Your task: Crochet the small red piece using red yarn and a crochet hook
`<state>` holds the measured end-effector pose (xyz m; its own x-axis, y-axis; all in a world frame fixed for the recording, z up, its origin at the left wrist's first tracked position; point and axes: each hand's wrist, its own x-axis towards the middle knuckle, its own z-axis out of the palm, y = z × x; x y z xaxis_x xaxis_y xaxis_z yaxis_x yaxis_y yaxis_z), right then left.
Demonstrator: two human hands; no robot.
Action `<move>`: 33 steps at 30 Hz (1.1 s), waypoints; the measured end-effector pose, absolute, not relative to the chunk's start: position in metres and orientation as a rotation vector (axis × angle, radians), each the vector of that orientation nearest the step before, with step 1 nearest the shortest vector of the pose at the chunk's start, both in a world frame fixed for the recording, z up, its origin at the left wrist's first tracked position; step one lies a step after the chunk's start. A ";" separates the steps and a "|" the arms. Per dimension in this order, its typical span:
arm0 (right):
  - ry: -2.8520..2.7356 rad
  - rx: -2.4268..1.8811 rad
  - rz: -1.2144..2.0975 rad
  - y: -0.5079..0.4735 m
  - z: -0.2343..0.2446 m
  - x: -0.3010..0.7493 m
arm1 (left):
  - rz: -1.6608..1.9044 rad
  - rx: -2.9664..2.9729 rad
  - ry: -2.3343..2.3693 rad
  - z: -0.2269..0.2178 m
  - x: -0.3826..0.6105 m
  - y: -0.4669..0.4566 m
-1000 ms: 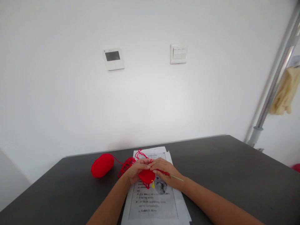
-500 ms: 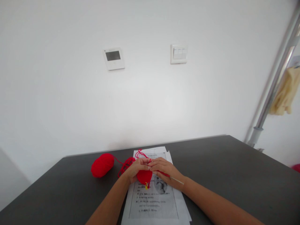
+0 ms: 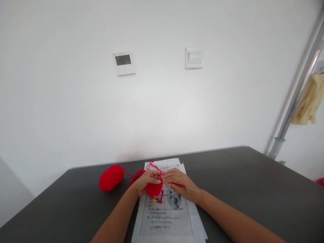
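Your right hand (image 3: 181,184) has lots of room to slide toward the right edge of the dark worktop (image 3: 240,175). Past the back right corner, a metal pole (image 3: 295,103) is in your way. Going back and left from your left hand (image 3: 145,180), you would bump loose red yarn (image 3: 137,176), then the red ball (image 3: 111,178). Behind the back edge, the wall (image 3: 162,111) stops you.

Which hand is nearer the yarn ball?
Left. The left hand is right of the yarn ball, with loose yarn between them; the right hand is farther right, beyond the left.
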<state>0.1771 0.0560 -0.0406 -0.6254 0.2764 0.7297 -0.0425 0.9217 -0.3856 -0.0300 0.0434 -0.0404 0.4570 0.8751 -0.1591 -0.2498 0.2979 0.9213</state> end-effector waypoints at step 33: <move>-2.014 -0.420 0.874 0.053 -0.042 0.178 | 0.807 1.050 0.904 -0.035 -0.044 0.046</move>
